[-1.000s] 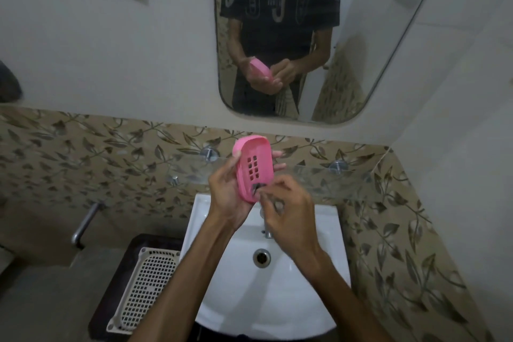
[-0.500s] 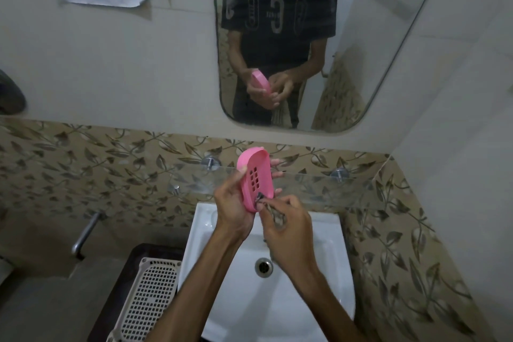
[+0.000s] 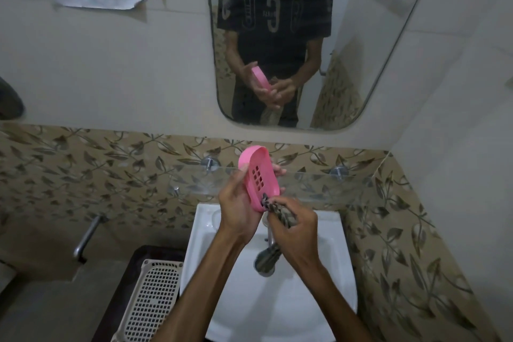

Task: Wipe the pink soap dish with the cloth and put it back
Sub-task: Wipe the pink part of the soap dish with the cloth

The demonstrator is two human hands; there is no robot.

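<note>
Wiping the pink soap dish (image 3: 259, 178) above the white sink (image 3: 313, 300).
Left hand (image 3: 237, 207) clasps the upright dish's left edge — right hand (image 3: 294, 226) is closed round the cloth (image 3: 279, 212), pressing it against the dish's near end.

White sink (image 3: 313, 300), wall mirror (image 3: 374, 44), glass shelf (image 3: 319, 183), perforated white basket (image 3: 151, 302), leaf-patterned tiles (image 3: 83, 169)
</note>
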